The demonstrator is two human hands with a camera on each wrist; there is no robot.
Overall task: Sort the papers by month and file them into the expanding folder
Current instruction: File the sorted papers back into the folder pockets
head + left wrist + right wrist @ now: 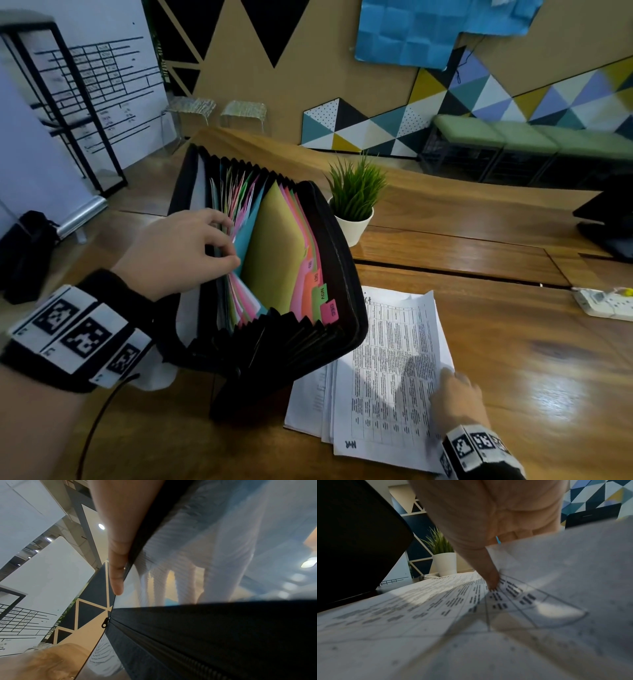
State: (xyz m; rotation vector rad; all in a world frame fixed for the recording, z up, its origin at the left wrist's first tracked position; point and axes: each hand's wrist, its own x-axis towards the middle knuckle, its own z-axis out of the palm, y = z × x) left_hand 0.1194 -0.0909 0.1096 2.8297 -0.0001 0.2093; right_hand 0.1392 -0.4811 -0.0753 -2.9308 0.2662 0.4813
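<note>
A black expanding folder [342, 274] stands open on the wooden table, its coloured dividers [274, 246] fanned out, with NOV [322, 293] and DEC [331, 311] tabs readable. My left hand [227, 241] grips the front bundle of dividers and holds a gap open before a yellow-green one. In the left wrist view one finger [116, 568] lies along the folder's black edge [205, 635]. To the right of the folder lies a stack of printed papers [390, 359]. My right hand [448, 377] pinches the right edge of the top sheet [419, 608], the thumb [489, 577] on top.
A small potted plant [354, 205] stands just behind the folder. A white power strip [603, 303] lies at the right of the table [513, 359], and a dark device [606, 222] sits at the far right edge. A black bag [27, 253] is on the floor at the left.
</note>
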